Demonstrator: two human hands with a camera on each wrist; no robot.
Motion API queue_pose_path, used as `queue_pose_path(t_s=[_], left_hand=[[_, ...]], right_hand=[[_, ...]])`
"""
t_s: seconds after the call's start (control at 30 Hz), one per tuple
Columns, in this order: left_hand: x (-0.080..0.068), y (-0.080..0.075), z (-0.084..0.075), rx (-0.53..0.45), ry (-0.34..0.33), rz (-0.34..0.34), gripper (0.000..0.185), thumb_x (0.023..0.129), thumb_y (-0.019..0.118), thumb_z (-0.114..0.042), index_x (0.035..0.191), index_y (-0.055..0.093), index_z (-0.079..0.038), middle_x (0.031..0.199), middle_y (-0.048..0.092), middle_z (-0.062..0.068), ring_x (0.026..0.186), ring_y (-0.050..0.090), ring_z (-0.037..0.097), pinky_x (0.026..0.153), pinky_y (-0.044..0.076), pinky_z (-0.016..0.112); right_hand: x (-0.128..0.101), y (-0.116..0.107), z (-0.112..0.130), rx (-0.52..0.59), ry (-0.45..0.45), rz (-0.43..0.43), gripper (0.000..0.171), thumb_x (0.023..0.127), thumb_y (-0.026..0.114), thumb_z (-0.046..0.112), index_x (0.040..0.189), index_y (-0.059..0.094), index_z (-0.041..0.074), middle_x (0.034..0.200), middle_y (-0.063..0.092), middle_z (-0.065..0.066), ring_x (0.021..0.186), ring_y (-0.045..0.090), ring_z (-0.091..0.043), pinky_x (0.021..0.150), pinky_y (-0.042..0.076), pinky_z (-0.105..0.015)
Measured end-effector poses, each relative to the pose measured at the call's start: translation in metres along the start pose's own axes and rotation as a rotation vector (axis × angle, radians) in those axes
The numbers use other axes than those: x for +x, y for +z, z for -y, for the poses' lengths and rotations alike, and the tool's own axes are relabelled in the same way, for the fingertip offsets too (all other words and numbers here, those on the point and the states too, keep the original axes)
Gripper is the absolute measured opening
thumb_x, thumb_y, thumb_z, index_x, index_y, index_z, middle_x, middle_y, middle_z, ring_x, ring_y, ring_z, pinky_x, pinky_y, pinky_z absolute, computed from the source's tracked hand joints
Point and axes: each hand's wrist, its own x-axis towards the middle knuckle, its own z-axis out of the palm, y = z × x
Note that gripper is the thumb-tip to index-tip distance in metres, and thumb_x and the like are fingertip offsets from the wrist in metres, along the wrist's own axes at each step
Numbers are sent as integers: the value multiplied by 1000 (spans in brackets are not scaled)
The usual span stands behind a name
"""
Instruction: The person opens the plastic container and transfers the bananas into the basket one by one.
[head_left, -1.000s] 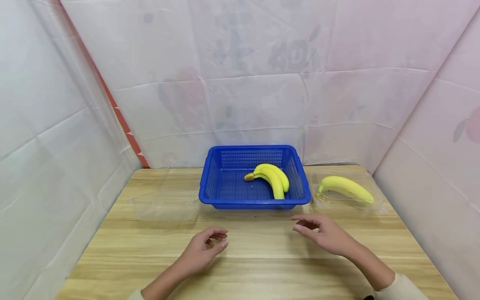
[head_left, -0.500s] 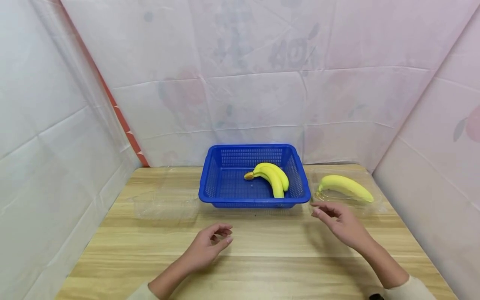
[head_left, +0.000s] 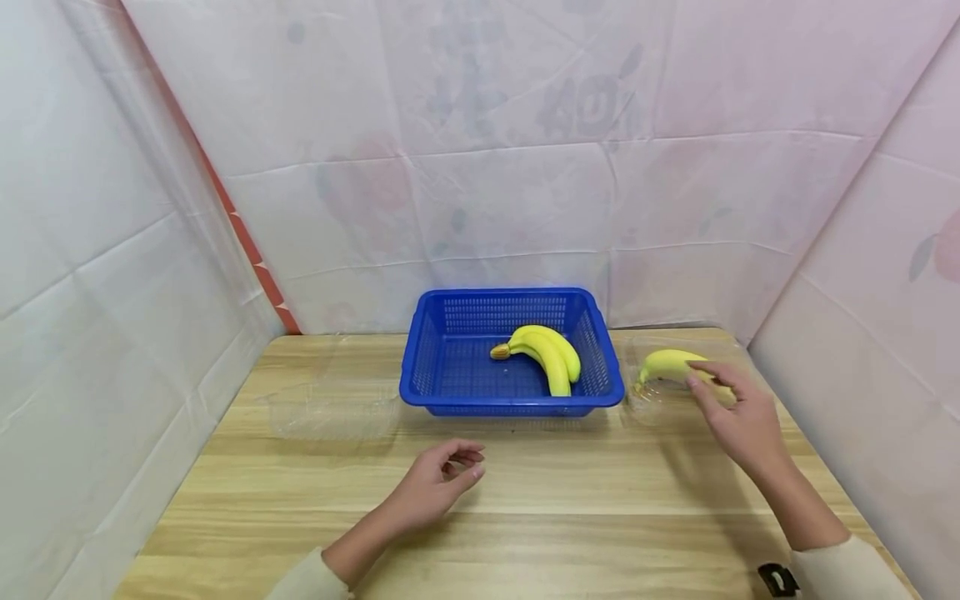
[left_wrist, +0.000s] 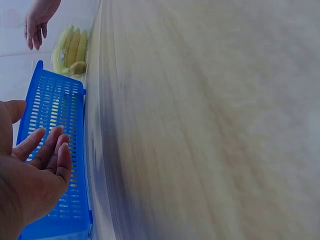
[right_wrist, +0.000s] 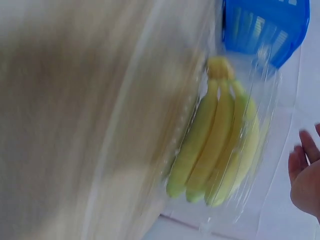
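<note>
Head: two hands point(head_left: 435, 485) point(head_left: 742, 421) (two banana bunches point(head_left: 553, 354) point(head_left: 666, 363))

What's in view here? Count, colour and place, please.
Table: one, light wood-grain, foreground
Basket: one, blue, back middle of table
Basket bananas: one bunch, yellow, inside basket
Left container: one, clear, left of basket
Right container: one, clear, right of basket
Container bananas: one bunch, yellow, in right container
Sheeting: three sides, pale, around table
Strip: one, red, back left corner
Dark item: one, black, bottom right
Sleeves: two, cream, bottom edge
Left hand: one, bare, in front of basket
Right hand: one, bare, above container bananas
</note>
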Motion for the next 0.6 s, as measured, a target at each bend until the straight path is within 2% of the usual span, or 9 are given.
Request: queue_pose_path(t_s=[0.1, 0.13, 0.2, 0.23, 0.3, 0.4, 0.6], left_hand=[[4, 2, 0, -2, 4, 2, 39, 108, 65, -28, 138, 65, -4, 126, 74, 7, 114, 68, 16, 91, 53, 21], [6, 3, 0, -2, 6, 0, 38, 108, 65, -28, 138, 66, -4, 125, 74, 8, 113, 68, 16, 91, 53, 21], [9, 5, -1, -10, 17, -4, 39, 107, 66, -28, 137, 66, -3, 124, 75, 9, 112, 68, 16, 90, 53, 21], [10, 6, -1, -16, 20, -3, 39, 107, 66, -28, 136, 66, -2, 124, 75, 9, 112, 68, 16, 90, 53, 21], [12, 8, -1, -23, 34, 1, 40, 107, 67, -28, 135, 66, -1, 124, 74, 11, 111, 68, 17, 89, 53, 21], [15, 12, -2, -37, 30, 18, 39, 107, 66, -27, 135, 66, 0, 124, 74, 11, 111, 68, 16, 89, 53, 21], [19, 18, -1, -43, 4, 47, 36, 108, 65, -26, 135, 67, -3, 124, 74, 9, 112, 68, 17, 90, 55, 21]], right_hand=[[13, -2, -10, -13, 3, -35, 41, 104, 69, 29, 139, 70, 7, 144, 69, -13, 129, 58, -18, 103, 46, -44], [18, -3, -14, -15, 9, -30, 45, 105, 67, 30, 143, 66, 4, 149, 64, -23, 136, 56, -33, 109, 43, -56], [27, -4, -23, -41, 28, 0, 55, 107, 62, 32, 150, 57, -2, 156, 52, -34, 144, 43, -58, 115, 33, -75], [31, -4, -28, -61, 46, 26, 61, 108, 59, 35, 154, 51, -4, 160, 45, -36, 147, 36, -65, 118, 26, -80], [37, -6, -39, -123, 91, 82, 71, 110, 52, 42, 160, 39, -6, 166, 32, -40, 149, 26, -70, 118, 19, -84], [43, -8, -52, -193, 147, 169, 80, 112, 43, 49, 165, 24, -7, 168, 21, -43, 149, 20, -72, 116, 17, -86], [47, -13, -64, -212, 215, 272, 88, 111, 40, 56, 168, 11, -5, 167, 10, -46, 149, 16, -73, 116, 21, -85]])
